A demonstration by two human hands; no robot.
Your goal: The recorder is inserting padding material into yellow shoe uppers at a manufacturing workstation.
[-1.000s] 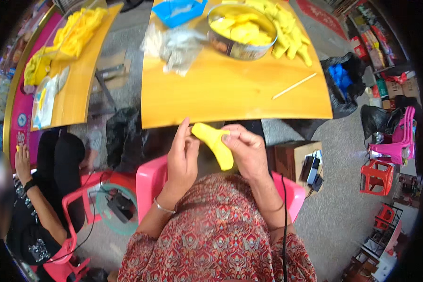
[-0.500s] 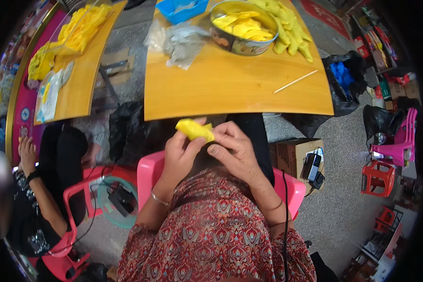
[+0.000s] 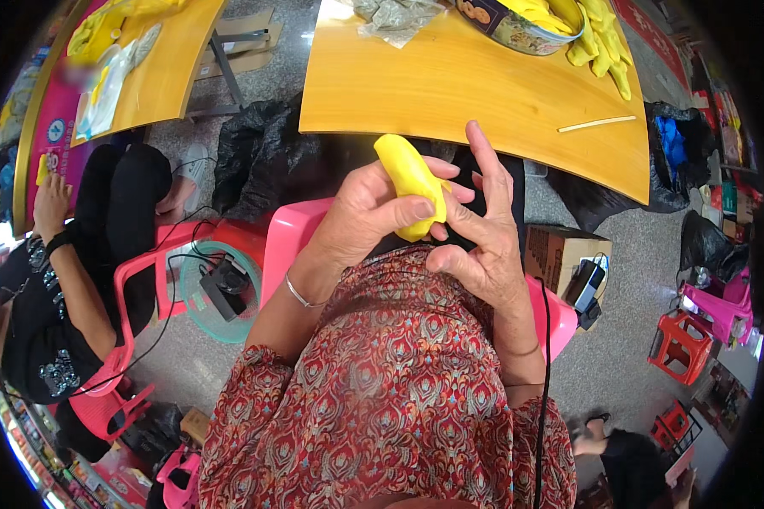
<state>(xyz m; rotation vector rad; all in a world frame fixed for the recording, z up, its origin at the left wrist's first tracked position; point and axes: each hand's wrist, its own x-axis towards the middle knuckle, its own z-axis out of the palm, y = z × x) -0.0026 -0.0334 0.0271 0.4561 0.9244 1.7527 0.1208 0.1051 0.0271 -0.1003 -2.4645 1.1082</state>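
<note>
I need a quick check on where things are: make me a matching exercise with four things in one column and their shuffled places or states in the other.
Things
1. Yellow piece
2. Thin stick
3. Round tin
4. Cardboard box

Places or states
A. Holding a heap of yellow shapes
B. To the right, beside the pink chair
C. Between the thumb and fingers of the left hand
D. Lying flat on the table, near its right edge

Pairs: 1-C, 2-D, 3-A, 4-B
</note>
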